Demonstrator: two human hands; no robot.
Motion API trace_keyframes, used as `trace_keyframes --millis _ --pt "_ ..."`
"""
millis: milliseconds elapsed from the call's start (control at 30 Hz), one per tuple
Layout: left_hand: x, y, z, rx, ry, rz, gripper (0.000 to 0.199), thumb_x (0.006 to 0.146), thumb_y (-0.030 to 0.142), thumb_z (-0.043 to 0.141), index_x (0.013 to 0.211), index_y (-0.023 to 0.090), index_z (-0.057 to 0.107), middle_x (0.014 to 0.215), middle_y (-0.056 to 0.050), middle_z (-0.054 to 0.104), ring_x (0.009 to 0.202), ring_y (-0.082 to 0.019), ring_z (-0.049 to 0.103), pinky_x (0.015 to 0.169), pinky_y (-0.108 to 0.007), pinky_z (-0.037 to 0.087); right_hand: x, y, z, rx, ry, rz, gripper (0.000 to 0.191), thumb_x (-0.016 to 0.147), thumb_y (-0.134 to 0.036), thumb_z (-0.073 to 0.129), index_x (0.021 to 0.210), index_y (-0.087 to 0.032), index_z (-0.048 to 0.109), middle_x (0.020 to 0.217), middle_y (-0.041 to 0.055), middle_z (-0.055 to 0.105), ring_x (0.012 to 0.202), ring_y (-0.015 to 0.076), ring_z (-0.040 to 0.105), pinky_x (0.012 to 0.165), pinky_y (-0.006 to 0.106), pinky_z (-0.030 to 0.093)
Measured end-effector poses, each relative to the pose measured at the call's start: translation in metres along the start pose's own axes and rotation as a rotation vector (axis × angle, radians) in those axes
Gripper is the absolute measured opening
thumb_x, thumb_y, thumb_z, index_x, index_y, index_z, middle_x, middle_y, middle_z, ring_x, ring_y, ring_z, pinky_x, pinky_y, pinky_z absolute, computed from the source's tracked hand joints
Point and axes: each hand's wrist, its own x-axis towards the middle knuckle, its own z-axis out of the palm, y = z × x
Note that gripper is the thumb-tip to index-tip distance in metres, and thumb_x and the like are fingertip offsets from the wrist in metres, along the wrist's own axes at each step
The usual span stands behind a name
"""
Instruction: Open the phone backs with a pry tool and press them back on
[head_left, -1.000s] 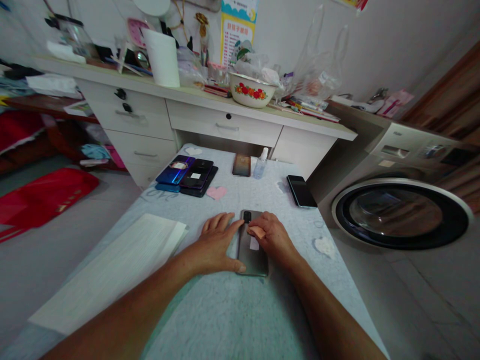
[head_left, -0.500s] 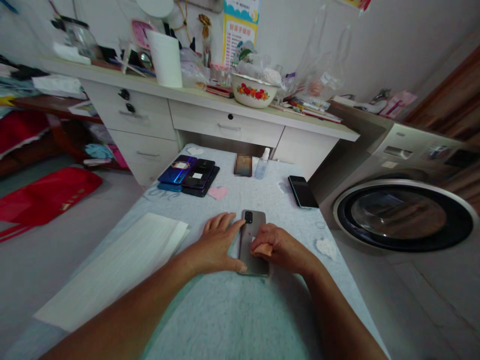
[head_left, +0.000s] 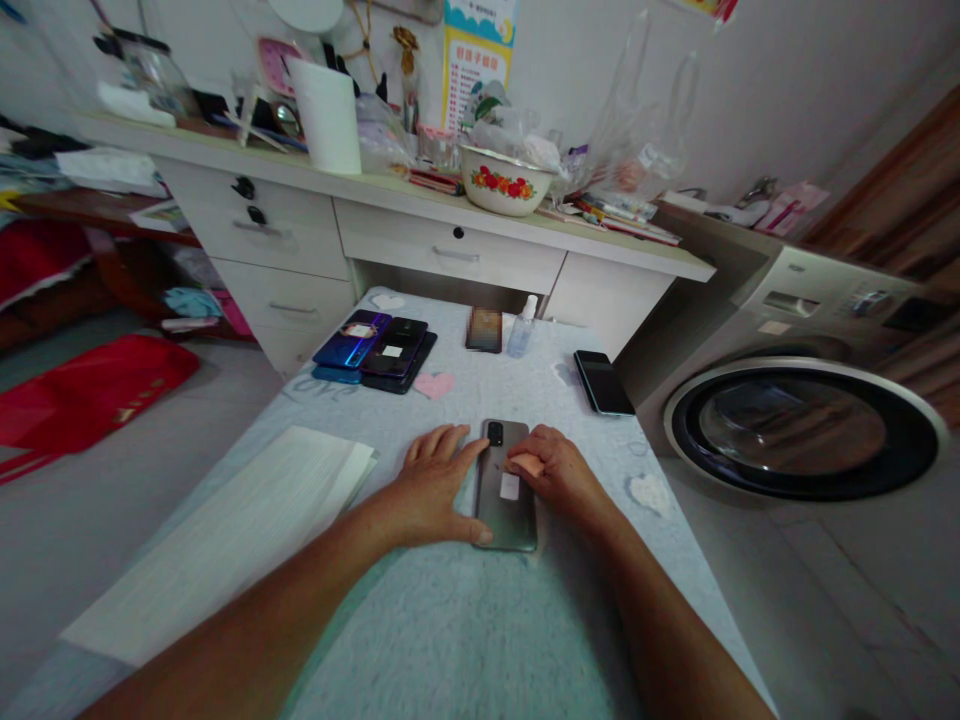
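Orange is the small piece which the right hand pinches in its closed fingers, over the back of a grey phone, just above the white label. The left hand is spread wide, with thumb and forefinger at the phone's left edge. This phone lies back side up on the surface. Beyond, I see stacked phones, a spray bottle and another dark phone.

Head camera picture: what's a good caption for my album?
Left hand touching a gray phone, right hand pinching an orange piece over it.
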Motion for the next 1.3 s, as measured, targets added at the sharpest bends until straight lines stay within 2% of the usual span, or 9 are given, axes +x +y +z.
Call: trace_keyframes --millis 167,267,500,700,767,900,1067,1300 --pt "0.000 0.001 -0.001 -0.012 0.001 -0.003 0.105 0.060 0.062 0.073 0.147 0.023 0.029 0.157 -0.015 0.021 0.143 -0.039 0.012 0.112 -0.054 0.017 0.004 0.005 0.002 -0.055 0.068 0.105 0.012 0.087 -0.021 0.061 0.091 -0.020 0.072 0.082 0.0039 0.058 0.084 0.0180 0.053 0.076 0.029 0.040" --pt "-0.001 0.000 0.000 -0.016 0.010 0.003 0.105 0.060 0.061 0.073 0.147 0.023 0.029 0.157 -0.015 0.020 0.144 -0.039 0.011 0.113 -0.053 0.016 0.004 0.006 0.000 -0.068 0.057 0.120 0.012 0.087 -0.020 0.062 0.091 -0.020 0.072 0.082 0.0039 0.057 0.084 0.0177 0.053 0.076 0.029 0.040" --pt "-0.001 0.000 0.000 -0.021 -0.001 -0.006 0.105 0.060 0.061 0.073 0.147 0.023 0.029 0.158 -0.015 0.020 0.144 -0.040 0.010 0.113 -0.055 0.015 -0.006 -0.005 -0.018 0.124 -0.154 -0.045 0.007 0.080 -0.014 0.067 0.081 -0.019 0.071 0.081 0.0012 0.060 0.080 0.0149 0.056 0.074 0.027 0.042" --pt "0.000 0.000 -0.001 -0.007 -0.004 -0.007 0.106 0.060 0.061 0.073 0.148 0.022 0.028 0.157 -0.017 0.019 0.144 -0.038 0.011 0.113 -0.054 0.016 -0.012 -0.010 -0.027 0.270 -0.343 -0.100 0.013 0.081 -0.013 0.062 0.075 -0.020 0.071 0.079 -0.0005 0.063 0.074 0.0117 0.056 0.071 0.024 0.044" --pt "0.000 0.001 -0.002 -0.008 -0.005 -0.009 0.107 0.060 0.061 0.074 0.148 0.022 0.028 0.157 -0.017 0.019 0.144 -0.038 0.012 0.113 -0.054 0.016 -0.011 -0.009 -0.026 0.264 -0.318 -0.094 0.011 0.080 -0.013 0.064 0.076 -0.020 0.071 0.080 -0.0005 0.063 0.076 0.0123 0.057 0.073 0.025 0.044" --pt "0.000 0.001 -0.002 -0.005 -0.003 -0.011 0.106 0.060 0.061 0.073 0.148 0.022 0.028 0.158 -0.016 0.020 0.144 -0.038 0.012 0.113 -0.054 0.016 -0.007 -0.005 -0.019 0.198 -0.171 -0.048 0.007 0.080 -0.015 0.067 0.082 -0.020 0.071 0.082 0.0004 0.062 0.081 0.0143 0.057 0.076 0.027 0.043" --pt "0.000 -0.002 0.002 -0.017 0.019 0.003 0.107 0.058 0.063 0.073 0.147 0.025 0.028 0.157 -0.015 0.021 0.144 -0.039 0.012 0.111 -0.055 0.017 0.005 0.003 -0.004 0.082 -0.020 0.017 0.007 0.085 -0.021 0.064 0.084 -0.021 0.071 0.078 0.0018 0.058 0.079 0.0158 0.053 0.072 0.027 0.039" --pt "0.001 -0.001 0.003 -0.019 0.006 -0.005 0.106 0.059 0.061 0.073 0.148 0.023 0.028 0.158 -0.016 0.019 0.144 -0.038 0.011 0.113 -0.054 0.016 0.022 0.006 0.000 -0.063 -0.004 0.001 0.017 0.091 -0.021 0.055 0.090 -0.018 0.072 0.082 0.0038 0.058 0.083 0.0164 0.050 0.077 0.028 0.036"
